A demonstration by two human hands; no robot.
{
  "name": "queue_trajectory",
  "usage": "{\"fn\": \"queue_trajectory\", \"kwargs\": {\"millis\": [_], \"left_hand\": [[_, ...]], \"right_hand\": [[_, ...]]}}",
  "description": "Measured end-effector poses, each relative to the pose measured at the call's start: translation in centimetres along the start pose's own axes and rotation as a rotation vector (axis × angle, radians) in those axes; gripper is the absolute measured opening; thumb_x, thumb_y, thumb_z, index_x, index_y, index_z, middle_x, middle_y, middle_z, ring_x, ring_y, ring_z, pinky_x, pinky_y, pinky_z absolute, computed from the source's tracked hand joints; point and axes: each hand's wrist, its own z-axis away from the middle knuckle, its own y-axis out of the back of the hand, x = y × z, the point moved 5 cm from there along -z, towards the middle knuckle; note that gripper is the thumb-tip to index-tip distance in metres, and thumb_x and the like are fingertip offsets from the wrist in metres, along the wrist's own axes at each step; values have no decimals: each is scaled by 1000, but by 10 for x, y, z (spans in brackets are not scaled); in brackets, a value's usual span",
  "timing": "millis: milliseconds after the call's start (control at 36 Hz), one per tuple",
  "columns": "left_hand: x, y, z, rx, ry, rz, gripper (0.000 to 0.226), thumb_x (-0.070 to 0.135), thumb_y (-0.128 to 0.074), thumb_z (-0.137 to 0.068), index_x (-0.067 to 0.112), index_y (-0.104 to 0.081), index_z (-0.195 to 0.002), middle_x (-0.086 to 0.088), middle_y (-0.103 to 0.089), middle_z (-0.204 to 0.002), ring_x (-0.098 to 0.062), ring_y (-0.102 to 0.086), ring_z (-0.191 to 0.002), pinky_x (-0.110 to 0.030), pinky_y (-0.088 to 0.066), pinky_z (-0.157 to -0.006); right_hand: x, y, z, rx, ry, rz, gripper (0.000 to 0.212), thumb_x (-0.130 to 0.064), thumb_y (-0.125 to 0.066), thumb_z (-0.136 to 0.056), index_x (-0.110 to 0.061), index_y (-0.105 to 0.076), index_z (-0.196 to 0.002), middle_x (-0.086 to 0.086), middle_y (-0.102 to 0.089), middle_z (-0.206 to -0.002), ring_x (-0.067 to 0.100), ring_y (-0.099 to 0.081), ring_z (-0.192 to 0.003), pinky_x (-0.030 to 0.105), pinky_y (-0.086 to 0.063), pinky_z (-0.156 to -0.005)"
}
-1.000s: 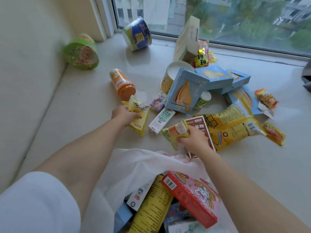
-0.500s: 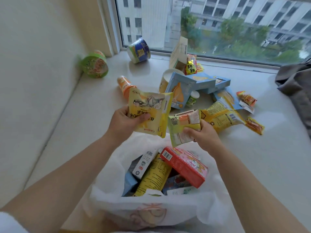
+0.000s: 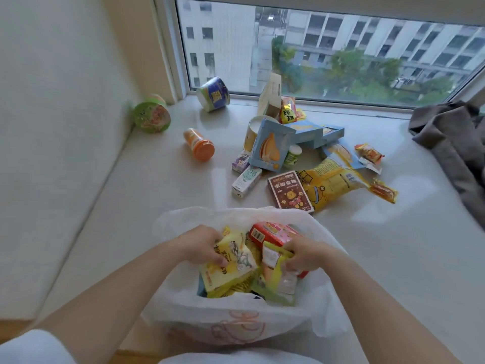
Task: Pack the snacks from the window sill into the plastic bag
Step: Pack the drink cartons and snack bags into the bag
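A white plastic bag [image 3: 236, 321] stands open at the near edge of the window sill [image 3: 157, 195], with a red box [image 3: 273, 232] and other packets inside. My left hand [image 3: 202, 245] is inside the bag's mouth, gripping a yellow snack packet [image 3: 231, 261]. My right hand [image 3: 304, 254] is beside it, holding a yellow-green packet [image 3: 275, 274] down in the bag. Further back on the sill lie a dark red box [image 3: 290, 191], a big yellow bag [image 3: 330, 182], blue boxes [image 3: 270, 145], small milk cartons [image 3: 246, 181] and an orange cup [image 3: 199, 144].
A green noodle bowl [image 3: 152, 118] lies against the left wall and a blue one [image 3: 214, 94] by the window frame. Grey cloth [image 3: 451, 143] is heaped at the right end of the sill. Small red-yellow sachets [image 3: 368, 153] lie right of the pile.
Both hands have come down from above the sill into the bag with their packets. The view has pulled back and the dark red box now lies uncovered.
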Motion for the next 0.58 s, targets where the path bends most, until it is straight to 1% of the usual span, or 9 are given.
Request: {"fn": "queue_trajectory", "kwargs": {"millis": [56,111,167,222,278,361,444,528,583], "left_hand": [[5,-5,4,-101,-15,-67,36,48,-74,-75,21,-64,-95,4,-66,-97,-16,-61,-87,-30,-49,-76],[11,-10,5,-120,-14,-147,37,50,-73,-75,22,-61,-97,4,-64,-97,-16,-60,-88,-29,-49,-75],[16,-17,1,-58,-4,-262,49,54,-70,-75,23,-56,-110,2,-63,-105,-18,-59,-95,-31,-49,-78],[23,-24,-1,23,0,-337,66,58,-68,-75,24,-45,-125,0,-58,-116,-22,-58,-104,-34,-47,-77],[29,-29,-2,86,-2,-352,76,60,-66,-75,24,-34,-133,-2,-52,-124,-25,-56,-108,-34,-45,-75],[35,-20,0,180,-4,-401,85,61,-67,-73,27,-27,-139,-2,-46,-128,-24,-54,-111,-36,-46,-77],[46,6,0,335,-21,-435,77,68,-57,-77,29,-33,-139,1,-49,-127,-22,-55,-110,-36,-49,-78],[61,39,-5,490,-50,-348,62,70,-40,-85,28,-45,-130,4,-56,-121,-19,-58,-105,-33,-49,-76],[69,59,-15,546,-62,-296,54,66,-37,-89,28,-49,-126,5,-59,-119,-18,-59,-104,-34,-51,-77]], "right_hand": [[-2,-5,1,-16,20,43,26,-21,-57,-85,-20,-65,-111,4,-63,-108,22,-62,-98,30,-56,-75],[-9,-8,-1,49,50,116,29,-23,-55,-88,-27,-63,-115,1,-62,-109,22,-60,-98,28,-52,-72],[-19,-11,-4,182,77,207,29,-24,-53,-88,-31,-62,-115,-2,-60,-111,21,-57,-101,29,-48,-73],[-27,-15,-7,298,131,291,31,-22,-53,-88,-28,-58,-119,-4,-56,-116,21,-53,-108,33,-49,-80],[-32,-14,-7,372,199,355,31,-23,-53,-89,-24,-57,-119,-3,-54,-117,21,-50,-112,34,-47,-86],[-31,-2,-7,493,278,385,25,-32,-53,-89,-21,-60,-111,-3,-55,-115,19,-47,-107,30,-41,-89],[-25,18,-5,606,278,250,26,-39,-52,-92,-20,-62,-106,-5,-59,-106,14,-50,-98,25,-41,-84],[-15,40,-7,697,222,88,22,-36,-51,-94,-21,-64,-102,-7,-61,-100,11,-51,-95,23,-43,-82],[-7,53,-15,696,145,19,20,-33,-51,-94,-20,-64,-100,-5,-62,-99,12,-52,-93,25,-45,-79]]}}
